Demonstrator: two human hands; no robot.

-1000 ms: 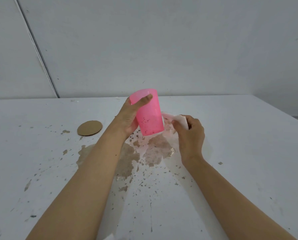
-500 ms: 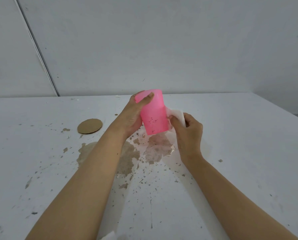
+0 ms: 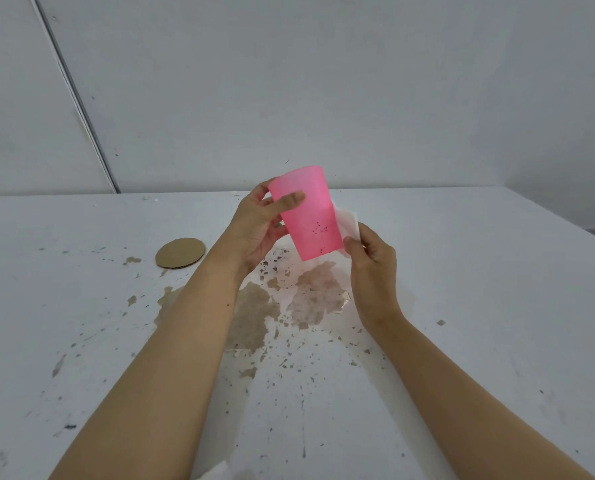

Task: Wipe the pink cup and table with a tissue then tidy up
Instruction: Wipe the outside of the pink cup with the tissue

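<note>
My left hand (image 3: 258, 226) grips the pink cup (image 3: 309, 216) above the table, thumb across its side, the cup tilted a little. Dark specks cling to the cup's lower wall. My right hand (image 3: 372, 261) pinches a white tissue (image 3: 346, 220) against the cup's right side; most of the tissue is hidden behind the cup. Under both hands the white table (image 3: 479, 306) carries a brown spill (image 3: 254, 313) with scattered brown flecks running toward me.
A round cardboard coaster (image 3: 180, 253) lies on the table to the left of the spill. A scrap of white tissue (image 3: 216, 472) shows at the bottom edge. A grey wall stands behind the table's far edge.
The tissue in my right hand has come up from beside the cup to press on its right side. The cup has shifted slightly right and tilted in my left hand.
</note>
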